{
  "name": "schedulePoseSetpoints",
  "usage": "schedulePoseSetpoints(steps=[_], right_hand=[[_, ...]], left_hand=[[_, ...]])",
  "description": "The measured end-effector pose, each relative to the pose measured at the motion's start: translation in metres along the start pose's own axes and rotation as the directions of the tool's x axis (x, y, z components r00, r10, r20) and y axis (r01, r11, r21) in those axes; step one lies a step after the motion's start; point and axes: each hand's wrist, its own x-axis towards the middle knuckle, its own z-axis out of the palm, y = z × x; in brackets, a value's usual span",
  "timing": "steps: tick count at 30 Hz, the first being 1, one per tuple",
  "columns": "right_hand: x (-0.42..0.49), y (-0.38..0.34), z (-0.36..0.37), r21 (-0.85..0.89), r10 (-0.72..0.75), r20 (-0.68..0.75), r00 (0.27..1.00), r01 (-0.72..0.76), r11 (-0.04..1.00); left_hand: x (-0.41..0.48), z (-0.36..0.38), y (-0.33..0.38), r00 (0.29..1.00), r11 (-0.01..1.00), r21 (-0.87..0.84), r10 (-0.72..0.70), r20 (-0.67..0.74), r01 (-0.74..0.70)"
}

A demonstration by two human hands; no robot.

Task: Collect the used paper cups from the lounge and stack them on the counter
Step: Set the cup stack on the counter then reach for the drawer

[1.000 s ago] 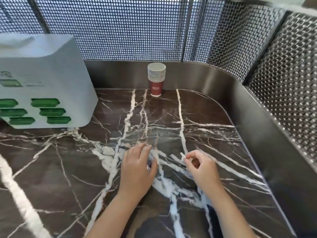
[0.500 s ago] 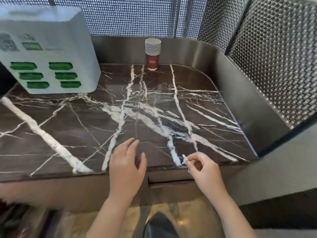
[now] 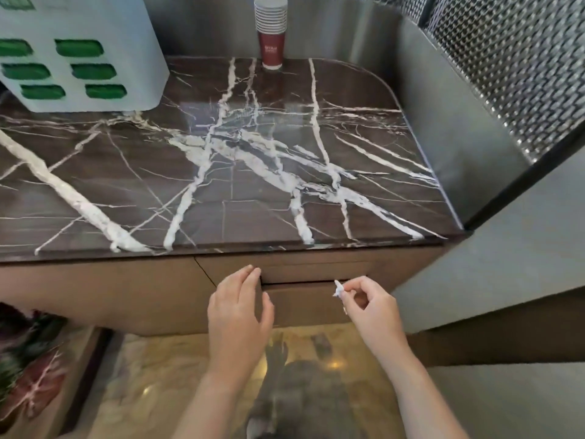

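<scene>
Middle: marble counter [image 3: 253, 185] left open.
Back left: blocked by white box [image 3: 95, 52].
Back centre: occupied by cup stack [image 3: 271, 33].
Right: closed by steel wall [image 3: 443, 122].

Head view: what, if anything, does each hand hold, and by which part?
Right hand pinches a white scrap by its lower end between thumb and forefinger; left hand holds nothing.

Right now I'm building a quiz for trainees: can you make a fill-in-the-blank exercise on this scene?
1. The stack of cups on the counter has a ____ bottom cup.
2. The right hand pinches a small ____ scrap.
3. The left hand holds ____.
4. The box on the counter has ____ slots.
Missing: red; white; nothing; green.
</scene>
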Motion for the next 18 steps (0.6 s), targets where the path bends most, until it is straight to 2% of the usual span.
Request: schedulePoseSetpoints(steps=[7,13,18], right_hand=[[0.018,0.061,0.007,-0.007,-0.054,0.013,0.998,0.054,0.998],[0.038,0.107,0.03,0.118,-0.002,0.024,1.0,-0.001,0.993],[0.047,0.138,0.064,0.255,0.044,0.024,0.999,-0.048,0.966]], left_hand=[[-0.017,0.068,0.011,0.996,0.999,0.035,0.039,0.083,-0.042],[-0.026,0.119,0.008,0.983,0.995,0.069,0.057,0.176,-0.07],[-0.031,0.158,-0.008,0.968,0.991,0.124,0.015,0.252,-0.047]])
